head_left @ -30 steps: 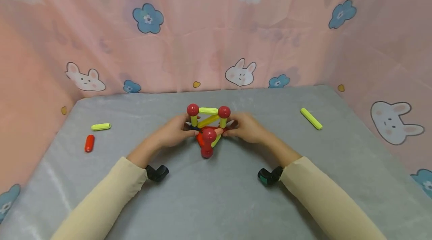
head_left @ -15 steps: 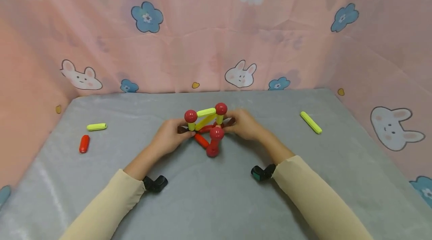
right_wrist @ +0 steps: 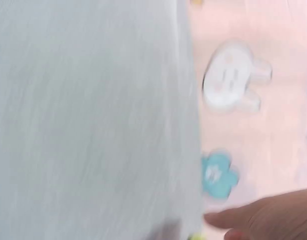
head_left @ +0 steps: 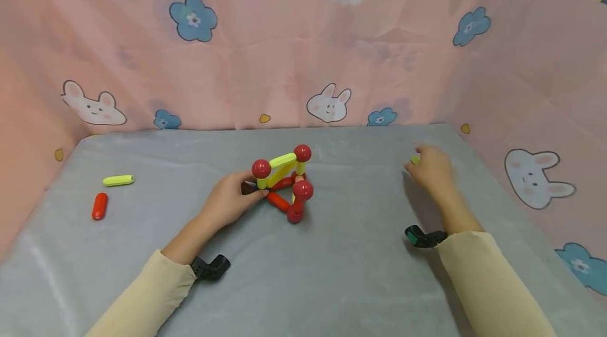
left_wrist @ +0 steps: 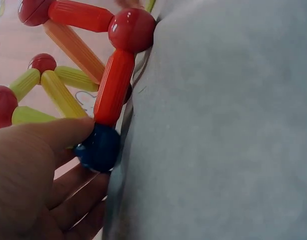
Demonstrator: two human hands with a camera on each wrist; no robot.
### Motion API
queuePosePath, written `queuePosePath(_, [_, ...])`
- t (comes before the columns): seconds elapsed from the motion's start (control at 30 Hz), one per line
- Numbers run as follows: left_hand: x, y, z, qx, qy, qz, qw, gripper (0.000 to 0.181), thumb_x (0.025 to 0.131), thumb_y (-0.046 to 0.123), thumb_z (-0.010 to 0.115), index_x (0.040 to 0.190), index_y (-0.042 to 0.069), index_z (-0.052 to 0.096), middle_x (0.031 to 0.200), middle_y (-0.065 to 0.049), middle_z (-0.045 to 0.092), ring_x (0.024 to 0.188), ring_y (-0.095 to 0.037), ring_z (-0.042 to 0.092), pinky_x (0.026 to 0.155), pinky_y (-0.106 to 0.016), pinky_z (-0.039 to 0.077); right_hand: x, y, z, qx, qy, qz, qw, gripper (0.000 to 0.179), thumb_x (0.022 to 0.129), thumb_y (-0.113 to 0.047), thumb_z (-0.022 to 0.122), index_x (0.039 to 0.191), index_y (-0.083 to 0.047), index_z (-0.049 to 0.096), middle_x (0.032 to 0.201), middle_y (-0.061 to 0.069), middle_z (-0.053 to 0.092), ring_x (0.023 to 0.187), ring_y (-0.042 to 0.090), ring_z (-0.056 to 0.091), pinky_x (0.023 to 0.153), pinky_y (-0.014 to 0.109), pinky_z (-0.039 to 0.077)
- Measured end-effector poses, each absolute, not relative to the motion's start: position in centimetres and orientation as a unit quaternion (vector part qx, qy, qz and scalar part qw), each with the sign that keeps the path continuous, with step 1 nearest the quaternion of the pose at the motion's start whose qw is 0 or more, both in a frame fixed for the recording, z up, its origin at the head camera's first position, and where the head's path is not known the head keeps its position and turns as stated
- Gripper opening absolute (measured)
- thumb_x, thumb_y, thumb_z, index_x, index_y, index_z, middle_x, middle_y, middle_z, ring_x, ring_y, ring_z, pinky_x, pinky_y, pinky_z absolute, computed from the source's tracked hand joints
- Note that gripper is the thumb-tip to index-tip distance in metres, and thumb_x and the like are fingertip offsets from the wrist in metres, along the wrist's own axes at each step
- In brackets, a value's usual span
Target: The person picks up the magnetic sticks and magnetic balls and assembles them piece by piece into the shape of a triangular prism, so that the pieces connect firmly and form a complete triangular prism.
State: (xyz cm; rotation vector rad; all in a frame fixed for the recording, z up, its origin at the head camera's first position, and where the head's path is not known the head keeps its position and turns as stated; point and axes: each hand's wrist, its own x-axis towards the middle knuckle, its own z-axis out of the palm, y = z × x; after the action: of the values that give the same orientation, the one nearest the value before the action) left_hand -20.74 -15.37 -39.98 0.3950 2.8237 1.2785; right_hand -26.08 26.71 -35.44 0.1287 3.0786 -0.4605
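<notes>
A frame of magnetic rods and balls (head_left: pixel 278 201) stands mid-table. It has red balls, yellow-green, yellow, orange and red rods, and a blue ball (left_wrist: pixel 99 148) at its left corner. My left hand (head_left: pixel 231 197) grips that corner, thumb on the blue ball in the left wrist view. Far to the right, my right hand (head_left: pixel 431 171) is over a yellow-green rod (head_left: pixel 415 159), most of which it hides. Thumb and forefinger are spread apart, with the rod's end showing between them. In the right wrist view, the same hand is partly cut off at the lower right corner.
On the left of the grey-covered table (head_left: pixel 351 274) lie a yellow-green rod (head_left: pixel 118 180) and a short red rod (head_left: pixel 99 206). A pink printed curtain (head_left: pixel 265 63) rises along the back and both sides.
My right hand has let go of the frame and moved right to the loose yellow-green rod. My left hand keeps its grip. The frame has turned slightly, its left corner nearer me.
</notes>
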Motion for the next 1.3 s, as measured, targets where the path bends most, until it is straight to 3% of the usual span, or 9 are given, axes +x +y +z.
queuePosePath(0.17, [-19.5, -14.8, -39.2, 0.142, 0.923, 0.358, 0.006, 0.040, 0.085, 0.027, 0.082, 0.120, 0.012, 0.072, 0.110, -0.006, 0.076, 0.088, -0.018, 0.073, 0.078, -0.036, 0.060, -25.8, 29.6, -37.3, 0.033, 0.991, -0.132, 0.013, 0.043, 0.093, -0.007, 0.057, 0.132, 0.012, 0.056, 0.125, 0.037, 0.060, 0.110, 0.053, 0.059, 0.085, 0.060, 0.050])
queuePosePath(0.33, [-19.1, -13.2, -38.5, 0.182, 0.919, 0.349, 0.023, 0.036, 0.085, 0.028, 0.083, 0.117, 0.015, 0.073, 0.104, -0.002, 0.077, 0.089, -0.016, 0.072, 0.080, -0.034, 0.060, -24.5, 29.6, -36.2, -0.033, 0.989, -0.146, 0.005, 0.036, 0.094, -0.008, 0.062, 0.125, 0.011, 0.062, 0.117, 0.034, 0.066, 0.102, 0.049, 0.064, 0.082, 0.057, 0.052])
queuePosePath(0.43, [-19.3, -12.9, -38.2, 0.198, 0.910, 0.363, 0.041, 0.031, 0.086, 0.027, 0.081, 0.115, 0.016, 0.073, 0.103, -0.001, 0.077, 0.092, -0.014, 0.073, 0.083, -0.034, 0.060, -22.0, 26.8, -34.3, -0.120, 0.974, -0.184, -0.053, 0.032, 0.094, -0.007, 0.069, 0.123, 0.006, 0.066, 0.112, 0.028, 0.070, 0.096, 0.041, 0.068, 0.079, 0.052, 0.056])
queuePosePath(0.6, [-19.5, -12.9, -37.8, 0.213, 0.903, 0.370, 0.054, 0.026, 0.090, 0.030, 0.077, 0.113, 0.018, 0.074, 0.103, 0.000, 0.077, 0.089, -0.013, 0.073, 0.080, -0.032, 0.060, -16.0, 19.1, -31.4, -0.260, 0.921, -0.185, -0.225, 0.037, 0.080, -0.003, 0.083, 0.116, -0.003, 0.072, 0.103, 0.011, 0.073, 0.085, 0.023, 0.070, 0.071, 0.039, 0.058])
queuePosePath(0.67, [-19.4, -13.1, -37.7, 0.218, 0.904, 0.363, 0.054, 0.026, 0.092, 0.031, 0.075, 0.114, 0.018, 0.074, 0.103, 0.000, 0.077, 0.088, -0.013, 0.073, 0.078, -0.031, 0.060, -14.2, 15.9, -31.3, -0.299, 0.906, -0.161, -0.252, 0.040, 0.077, -0.006, 0.087, 0.114, -0.003, 0.073, 0.102, 0.010, 0.074, 0.085, 0.022, 0.071, 0.073, 0.036, 0.061])
queuePosePath(0.77, [-19.2, -13.5, -37.6, 0.223, 0.909, 0.348, 0.048, 0.026, 0.093, 0.031, 0.073, 0.114, 0.016, 0.075, 0.103, -0.002, 0.078, 0.086, -0.012, 0.073, 0.077, -0.030, 0.060, -12.7, 12.0, -32.3, -0.336, 0.900, -0.128, -0.247, 0.043, 0.075, -0.009, 0.089, 0.114, -0.002, 0.074, 0.101, 0.010, 0.074, 0.089, 0.022, 0.072, 0.076, 0.035, 0.062])
queuePosePath(0.87, [-19.0, -13.5, -37.5, 0.229, 0.913, 0.334, 0.037, 0.025, 0.094, 0.030, 0.072, 0.113, 0.013, 0.075, 0.103, -0.005, 0.078, 0.080, -0.011, 0.071, 0.071, -0.029, 0.058, -12.4, 9.8, -33.4, -0.328, 0.908, -0.094, -0.243, 0.041, 0.076, -0.011, 0.089, 0.114, -0.003, 0.075, 0.100, 0.008, 0.075, 0.088, 0.020, 0.072, 0.074, 0.033, 0.062])
queuePosePath(1.0, [-18.8, -13.5, -37.3, 0.235, 0.918, 0.319, 0.026, 0.025, 0.095, 0.030, 0.071, 0.111, 0.012, 0.075, 0.103, -0.006, 0.079, 0.074, -0.009, 0.067, 0.065, -0.025, 0.053, -12.6, 8.3, -34.4, -0.304, 0.909, -0.034, -0.282, 0.035, 0.080, -0.011, 0.086, 0.112, -0.002, 0.075, 0.098, 0.009, 0.076, 0.086, 0.021, 0.073, 0.067, 0.034, 0.062])
queuePosePath(1.3, [-18.5, -13.4, -37.1, 0.250, 0.926, 0.283, -0.001, 0.023, 0.093, 0.027, 0.074, 0.105, 0.007, 0.075, 0.096, -0.007, 0.079, 0.071, -0.011, 0.067, 0.064, -0.027, 0.054, -13.1, 6.9, -35.7, -0.296, 0.897, -0.002, -0.329, 0.032, 0.082, -0.011, 0.084, 0.110, 0.000, 0.074, 0.096, 0.012, 0.076, 0.079, 0.021, 0.073, 0.060, 0.034, 0.061])
